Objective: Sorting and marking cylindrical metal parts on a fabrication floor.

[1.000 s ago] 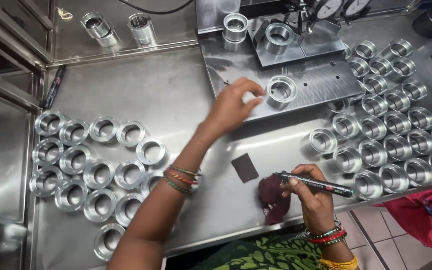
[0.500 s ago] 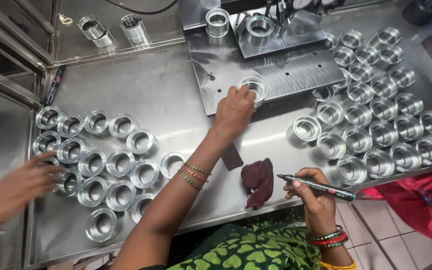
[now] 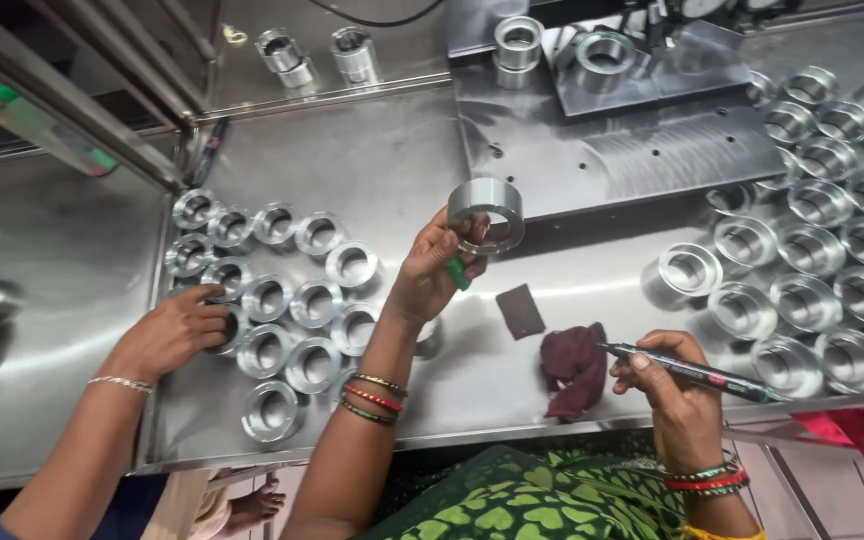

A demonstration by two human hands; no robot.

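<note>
- Metal ring (image 3: 488, 212) sits just above the middle of the frame, lifted clear of the steel table (image 3: 402, 170), with its open bore facing the camera.
- At 9 o'clock, at the far left edge, part of another hand holds a ring of the same kind; little of it shows.
- A co-worker's hand (image 3: 174, 330) comes in from 7 o'clock, a thin bracelet at the wrist, fingers stretched out and touching the left cluster of rings (image 3: 282, 300) at its near-left side.
- That cluster lies flat on the table in rough rows, the rings touching or just beside one another.
- The person's left hand (image 3: 432, 272) rises from 6 o'clock, bangles on the wrist, thumb and fingers pinched on the lower left rim of the metal ring. A small green piece (image 3: 459, 274) shows beside the palm.
- A dark square pad (image 3: 520, 310) lies just right of that hand, and a maroon cloth (image 3: 572, 368) is bunched up near it, at 5 o'clock from the pad.
- The right hand (image 3: 674, 385) at 5 o'clock is closed around a black marker (image 3: 697, 373), which points towards the cloth.
- At 3 o'clock a large group of rings (image 3: 832, 250) fills the right side of the table.
</note>
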